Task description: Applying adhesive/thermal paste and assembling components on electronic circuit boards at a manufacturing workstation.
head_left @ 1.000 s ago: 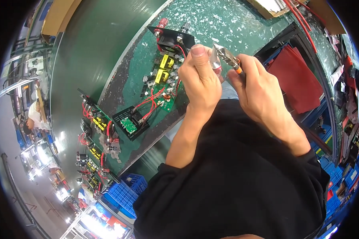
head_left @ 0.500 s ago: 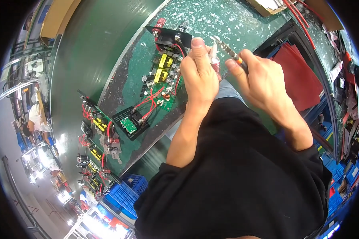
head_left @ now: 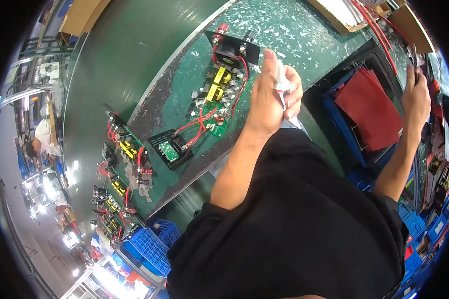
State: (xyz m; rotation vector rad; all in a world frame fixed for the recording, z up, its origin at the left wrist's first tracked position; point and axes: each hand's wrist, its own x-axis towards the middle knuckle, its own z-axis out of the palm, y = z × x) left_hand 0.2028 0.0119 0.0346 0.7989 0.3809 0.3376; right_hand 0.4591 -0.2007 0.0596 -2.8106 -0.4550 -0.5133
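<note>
Right hand (head_left: 417,95), pliers (head_left: 415,64) moved rightward — left hand (head_left: 268,102) grips tube (head_left: 282,82).

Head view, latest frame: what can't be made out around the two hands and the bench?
All in the head view:
- White tube-like item: partly hidden by the left hand.
- Pliers: handles mostly covered by the right hand; working end too small against the clutter.
- Blue bin: contents beneath hidden by red sheets.
- Circuit board: underside hidden, facing the bench.
</note>
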